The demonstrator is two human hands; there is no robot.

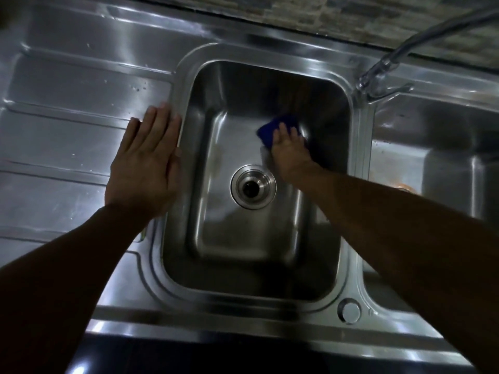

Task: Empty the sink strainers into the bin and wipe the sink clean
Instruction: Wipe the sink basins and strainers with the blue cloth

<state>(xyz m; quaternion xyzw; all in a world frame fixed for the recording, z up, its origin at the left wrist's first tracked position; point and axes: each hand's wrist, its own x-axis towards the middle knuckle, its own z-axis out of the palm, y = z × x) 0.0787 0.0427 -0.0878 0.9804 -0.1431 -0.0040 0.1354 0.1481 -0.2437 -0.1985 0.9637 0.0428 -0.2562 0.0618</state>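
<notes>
A stainless steel sink basin (216,247) fills the middle of the view, with its round drain (253,187) open and dark at the centre. My right hand (290,151) reaches into the basin and presses a dark blue cloth (267,130) flat against the far floor of the basin, fingers straight on top of it. My left hand (147,160) lies flat, palm down, on the draining board (67,125) at the basin's left rim. No strainer or bin is in view.
A second basin (437,163) lies to the right, with an orange-brown spot at its left side. A curved tap (383,66) rises at the back right. A round plug hole cover (349,310) sits on the front rim. A tiled wall runs behind.
</notes>
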